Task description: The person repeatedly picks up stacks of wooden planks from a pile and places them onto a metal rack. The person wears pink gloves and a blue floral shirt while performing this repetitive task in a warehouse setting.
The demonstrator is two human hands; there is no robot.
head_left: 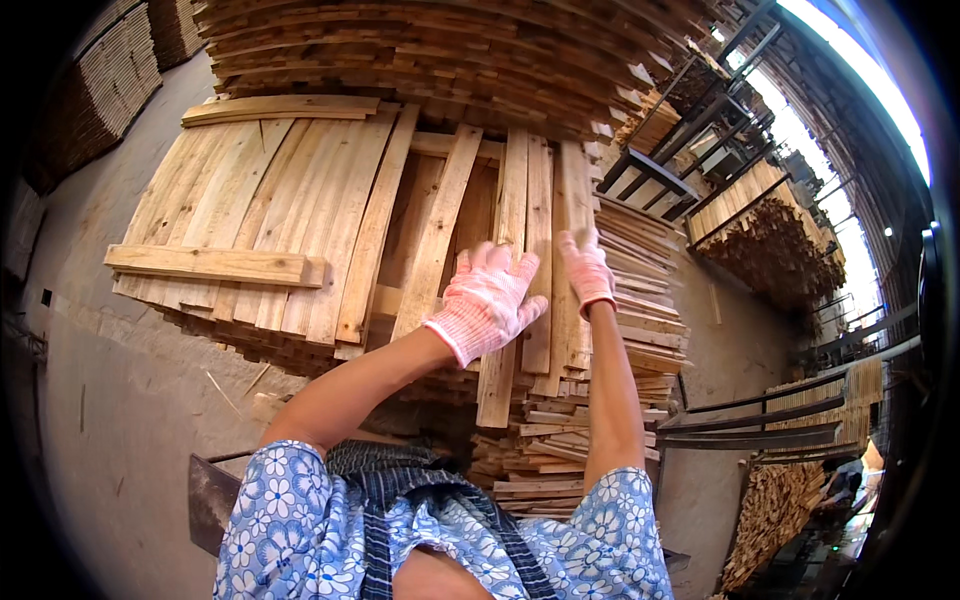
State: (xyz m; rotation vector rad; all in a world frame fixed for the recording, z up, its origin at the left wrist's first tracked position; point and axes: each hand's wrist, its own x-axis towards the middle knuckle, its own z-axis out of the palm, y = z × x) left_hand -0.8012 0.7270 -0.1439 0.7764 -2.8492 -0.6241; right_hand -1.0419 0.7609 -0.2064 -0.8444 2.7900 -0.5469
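Note:
Pink-and-white knitted work gloves cover both hands. My left hand [489, 300], fingers spread, lies palm down over a long narrow wooden board [493, 388] whose near end juts toward me. Beside it runs another narrow board [538, 210], near my left thumb. My right hand [587, 268] has its fingers stretched out, a little blurred, over a pale board [574, 190] at the pile's right side. Left of my hands, a slanted board [440, 230] lies with gaps on both sides. Neither hand is wrapped around a board.
Planks lie side by side at the left, with a crosspiece [210, 264] near and a crosspiece [280, 108] far. A tall lumber stack [420, 50] rises behind. Narrow strips [640, 290] are piled at the right. Metal racks [760, 436] stand farther right on the concrete floor [110, 400].

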